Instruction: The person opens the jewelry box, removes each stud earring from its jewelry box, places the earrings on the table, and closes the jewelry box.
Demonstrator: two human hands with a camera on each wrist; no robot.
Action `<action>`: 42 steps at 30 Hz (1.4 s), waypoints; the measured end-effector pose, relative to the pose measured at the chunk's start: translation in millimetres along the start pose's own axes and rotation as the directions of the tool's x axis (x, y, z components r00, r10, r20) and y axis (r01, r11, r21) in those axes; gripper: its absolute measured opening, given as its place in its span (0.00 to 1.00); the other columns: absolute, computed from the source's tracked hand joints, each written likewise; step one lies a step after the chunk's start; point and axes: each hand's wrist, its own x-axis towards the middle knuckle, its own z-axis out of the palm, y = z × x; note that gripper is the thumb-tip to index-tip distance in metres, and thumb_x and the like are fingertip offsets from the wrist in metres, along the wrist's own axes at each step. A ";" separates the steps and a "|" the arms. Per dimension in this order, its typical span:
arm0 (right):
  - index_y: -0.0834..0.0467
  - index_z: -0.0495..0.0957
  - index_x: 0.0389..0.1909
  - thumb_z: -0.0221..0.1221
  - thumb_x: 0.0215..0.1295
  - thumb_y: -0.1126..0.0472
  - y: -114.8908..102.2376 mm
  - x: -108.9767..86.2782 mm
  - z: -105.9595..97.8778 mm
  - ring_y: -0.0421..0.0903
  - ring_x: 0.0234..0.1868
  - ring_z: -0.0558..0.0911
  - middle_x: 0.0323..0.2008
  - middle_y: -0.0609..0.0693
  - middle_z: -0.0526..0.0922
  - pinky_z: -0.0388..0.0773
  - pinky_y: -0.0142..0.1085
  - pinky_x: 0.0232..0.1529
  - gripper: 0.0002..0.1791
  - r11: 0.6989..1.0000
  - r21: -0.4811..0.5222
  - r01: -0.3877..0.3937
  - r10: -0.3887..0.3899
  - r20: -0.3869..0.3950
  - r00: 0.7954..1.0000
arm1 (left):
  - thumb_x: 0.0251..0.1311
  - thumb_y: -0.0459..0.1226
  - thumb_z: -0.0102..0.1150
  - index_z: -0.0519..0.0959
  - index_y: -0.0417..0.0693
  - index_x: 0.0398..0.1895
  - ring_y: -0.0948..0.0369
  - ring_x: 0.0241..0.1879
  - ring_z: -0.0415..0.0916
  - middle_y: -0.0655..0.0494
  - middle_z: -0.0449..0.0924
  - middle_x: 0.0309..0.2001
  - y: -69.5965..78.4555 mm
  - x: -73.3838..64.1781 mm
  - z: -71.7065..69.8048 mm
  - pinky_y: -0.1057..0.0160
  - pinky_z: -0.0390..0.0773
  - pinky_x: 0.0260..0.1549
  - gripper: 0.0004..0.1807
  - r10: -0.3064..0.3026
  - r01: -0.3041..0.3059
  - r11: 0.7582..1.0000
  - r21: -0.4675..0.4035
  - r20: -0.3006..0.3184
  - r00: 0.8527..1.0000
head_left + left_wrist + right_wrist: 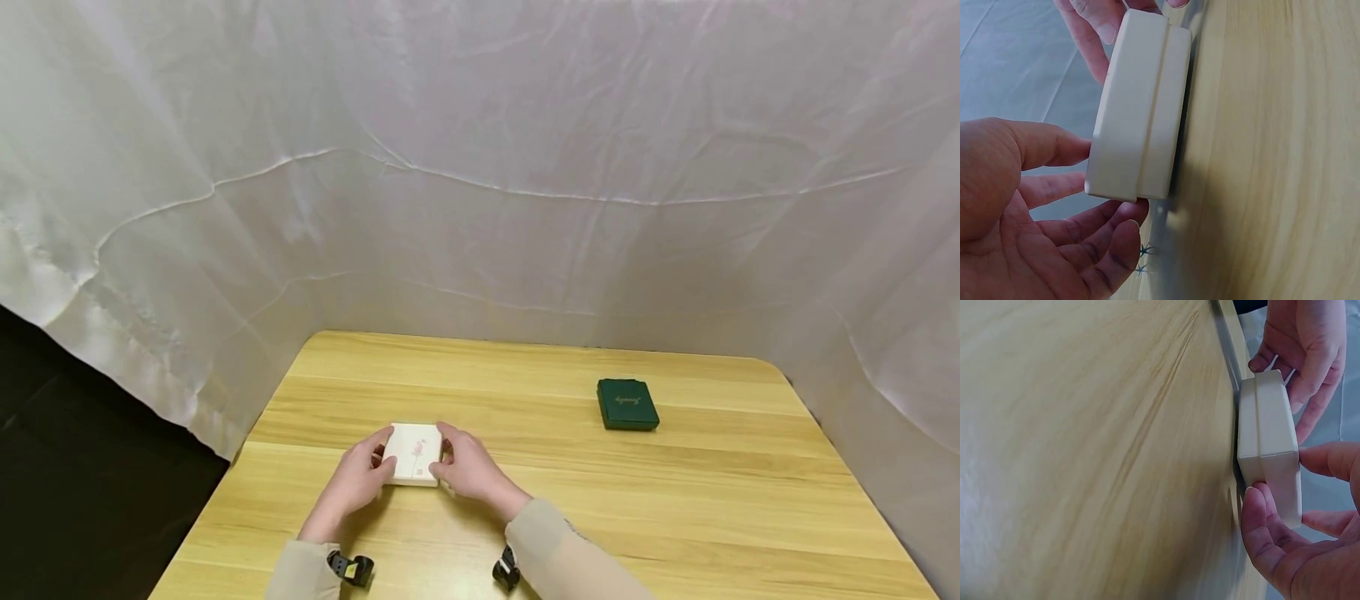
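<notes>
A small white lidded box (414, 452) with a pink flower print on top is held between both hands, close over the wooden table. My left hand (362, 477) grips its left side, thumb at the near corner and a fingertip at the far one. On the opposite side, my right hand (471, 467) grips the box in the same way. A seam between the lid (1124, 106) and the narrower base (1167, 119) runs along the near side. In the right wrist view, fingers (1260, 515) of the right hand curl below the lid's edge.
A dark green box (628, 405) with gold lettering lies on the table (720, 500), to the right and farther back. Pale cloth curtains (525, 208) hang behind the table and along both sides. Each wrist wears a black camera (352, 570).
</notes>
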 end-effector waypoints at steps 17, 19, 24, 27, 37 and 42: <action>0.69 0.62 0.69 0.66 0.57 0.68 0.5 -0.4 3.8 0.38 0.34 0.78 0.44 0.55 0.79 0.77 0.32 0.38 0.39 1.000 0.005 -0.015 0.015 0.007 1.000 | 0.64 0.30 0.56 0.68 0.34 0.67 0.60 0.33 0.72 0.50 0.77 0.38 -2.2 -1.3 -1.1 0.62 0.74 0.32 0.28 -0.014 0.014 1.000 -0.005 0.020 1.000; 0.69 0.62 0.69 0.65 0.57 0.67 0.7 -0.2 3.9 0.38 0.34 0.78 0.45 0.55 0.79 0.77 0.31 0.38 0.39 1.000 0.000 -0.023 0.023 0.011 1.000 | 0.64 0.30 0.56 0.68 0.33 0.67 0.60 0.33 0.72 0.50 0.77 0.38 -2.2 -1.4 -1.4 0.62 0.74 0.32 0.27 -0.011 0.011 1.000 -0.001 0.020 1.000; 0.69 0.61 0.70 0.65 0.58 0.66 0.8 0.1 3.4 0.37 0.34 0.77 0.45 0.53 0.78 0.76 0.31 0.37 0.39 0.999 -0.010 -0.033 0.033 0.018 0.999 | 0.65 0.30 0.56 0.68 0.32 0.67 0.60 0.35 0.73 0.49 0.78 0.39 -1.7 -2.1 -2.2 0.62 0.74 0.34 0.27 0.003 -0.003 1.000 0.016 0.022 1.000; 0.69 0.61 0.70 0.65 0.58 0.66 0.7 0.1 3.1 0.37 0.34 0.76 0.44 0.52 0.78 0.76 0.31 0.37 0.39 0.999 -0.013 -0.032 0.033 0.020 0.999 | 0.65 0.30 0.57 0.68 0.32 0.67 0.60 0.35 0.73 0.49 0.78 0.40 -1.5 -2.9 -2.5 0.61 0.75 0.34 0.27 0.006 -0.007 1.000 0.022 0.023 1.000; 0.67 0.61 0.71 0.66 0.60 0.63 4.1 -2.7 3.0 0.37 0.35 0.78 0.51 0.59 0.78 0.77 0.31 0.38 0.40 1.000 0.015 -0.025 0.025 0.018 1.000 | 0.65 0.31 0.58 0.68 0.32 0.67 0.58 0.38 0.75 0.44 0.78 0.46 -0.6 -5.2 -3.4 0.57 0.76 0.39 0.27 -0.005 0.005 0.999 0.036 0.002 1.000; 0.66 0.60 0.71 0.67 0.61 0.58 4.3 -8.3 -4.8 0.39 0.36 0.78 0.56 0.64 0.75 0.78 0.34 0.39 0.41 1.000 0.005 -0.018 0.018 0.010 1.000 | 0.64 0.33 0.60 0.70 0.34 0.66 0.57 0.38 0.75 0.42 0.77 0.48 0.3 -6.4 -6.2 0.57 0.77 0.38 0.27 -0.015 0.017 0.999 0.035 -0.034 0.999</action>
